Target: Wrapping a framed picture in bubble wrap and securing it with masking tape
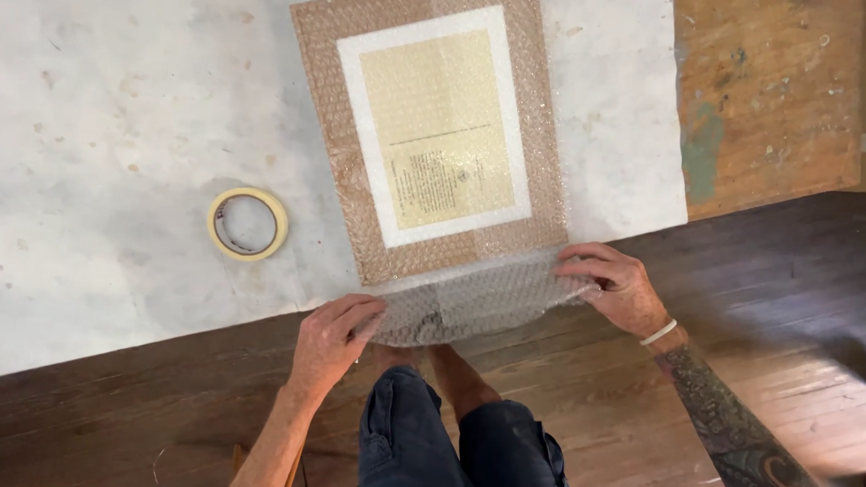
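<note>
1. Bubble wrap (479, 299) is what both your hands have hold of: a clear sheet that covers the framed print (436, 127) and ends in a loose flap at the near edge of the white-covered surface (115, 161).
2. Your left hand (331, 341) is curled around the flap's left corner, fingers on top and thumb tucked under, so it is closed on the wrap.
3. Your right hand (616, 286) lies at the flap's right corner with fingers bent and spread over the plastic, pressing or pinching it; how tight that grip is, you cannot tell from above.
4. From your hands the framed print lies at 12 o'clock, directly ahead. Its long axis runs away from you, tilted slightly toward 11 o'clock, with its short bottom edge just beyond your fingertips.
5. Both hands sit about equally near that bottom edge, the right a touch higher and closer to the frame's corner.
6. The masking tape roll (247, 223) lies flat at roughly 10 o'clock from your left hand, apart from the wrap.
7. A bare paint-stained wooden top (771, 93) shows at 1 o'clock, and dark floorboards (591, 416) run under your knees.
</note>
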